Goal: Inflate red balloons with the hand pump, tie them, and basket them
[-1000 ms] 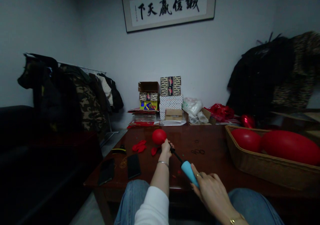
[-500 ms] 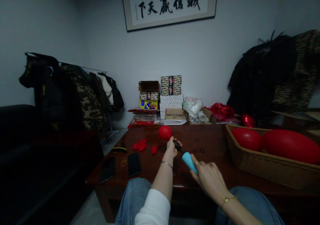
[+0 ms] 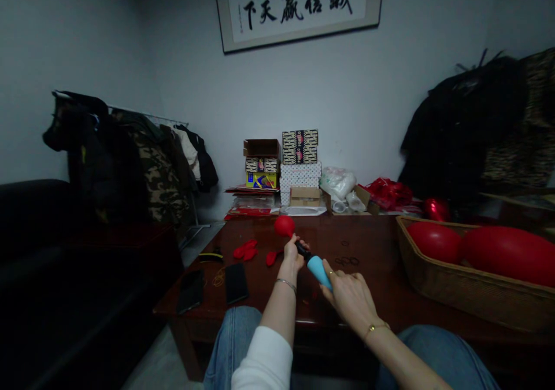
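Note:
A small, partly inflated red balloon (image 3: pixel 284 226) sits on the front end of a hand pump (image 3: pixel 319 271) with a blue body and a black nozzle end. My left hand (image 3: pixel 295 252) is closed around the black end, right at the balloon's neck. Around the blue body, my right hand (image 3: pixel 350 297) is closed from behind. The pump is held tilted above the dark wooden table (image 3: pixel 373 289). Just left of my left hand lies a limp red balloon (image 3: pixel 272 258), and beyond it a few more limp balloons (image 3: pixel 245 250) are bunched together.
A wicker basket (image 3: pixel 468 300) with large inflated red balloons stands at the right. Dark rings (image 3: pixel 347 261) lie beside the pump. Left are a black phone-like slab (image 3: pixel 236 283), another dark slab (image 3: pixel 191 291), yellow loops (image 3: pixel 219 277) and a yellow-edged tool (image 3: pixel 211 257). Boxes (image 3: pixel 300 181) stack behind.
My right hand and the blue body have moved forward and left, closer to my left hand. The balloon on the pump looks slightly smaller. The view has shifted a little.

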The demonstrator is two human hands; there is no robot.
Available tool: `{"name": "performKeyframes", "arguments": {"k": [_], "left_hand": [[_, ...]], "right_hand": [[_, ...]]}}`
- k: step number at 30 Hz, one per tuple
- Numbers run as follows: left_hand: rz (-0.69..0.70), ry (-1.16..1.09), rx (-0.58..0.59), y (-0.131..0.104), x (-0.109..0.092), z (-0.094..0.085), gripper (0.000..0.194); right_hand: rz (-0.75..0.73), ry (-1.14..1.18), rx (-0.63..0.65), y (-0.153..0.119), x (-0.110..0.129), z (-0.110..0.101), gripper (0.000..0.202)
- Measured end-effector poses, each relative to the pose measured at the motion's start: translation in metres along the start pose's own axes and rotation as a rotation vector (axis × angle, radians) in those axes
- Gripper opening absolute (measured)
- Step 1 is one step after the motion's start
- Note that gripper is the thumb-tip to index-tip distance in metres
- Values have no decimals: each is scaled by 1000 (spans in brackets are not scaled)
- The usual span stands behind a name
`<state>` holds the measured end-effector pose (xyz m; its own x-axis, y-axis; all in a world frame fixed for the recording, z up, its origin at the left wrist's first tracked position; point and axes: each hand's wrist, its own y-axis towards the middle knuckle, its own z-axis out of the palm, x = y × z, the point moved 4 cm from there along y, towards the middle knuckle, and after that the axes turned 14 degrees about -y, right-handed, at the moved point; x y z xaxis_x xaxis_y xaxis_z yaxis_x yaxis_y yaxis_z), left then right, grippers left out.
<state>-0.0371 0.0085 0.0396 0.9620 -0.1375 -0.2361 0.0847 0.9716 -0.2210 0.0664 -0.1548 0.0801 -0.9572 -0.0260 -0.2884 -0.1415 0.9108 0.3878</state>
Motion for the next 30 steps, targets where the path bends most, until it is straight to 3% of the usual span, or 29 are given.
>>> {"name": "performKeyframes", "arguments": {"k": [5, 11, 16, 22, 30], "left_hand": [[-7, 72, -14, 3, 3, 5, 27], [17, 60, -50, 7, 1, 7, 28], [5, 53, -11, 4, 11, 10, 34], [30, 66, 27, 3, 18, 12, 34], [5, 148, 57, -3, 32, 7, 33]], "right_hand": [[-14, -14, -38, -13, -5, -1, 48], [-26, 15, -100, -49, -24, 9, 49], [-3, 31, -113, -62, -35, 12, 47], [1, 5, -16, -48, -37, 4, 49], [14, -7, 65, -5, -21, -4, 48]]}}
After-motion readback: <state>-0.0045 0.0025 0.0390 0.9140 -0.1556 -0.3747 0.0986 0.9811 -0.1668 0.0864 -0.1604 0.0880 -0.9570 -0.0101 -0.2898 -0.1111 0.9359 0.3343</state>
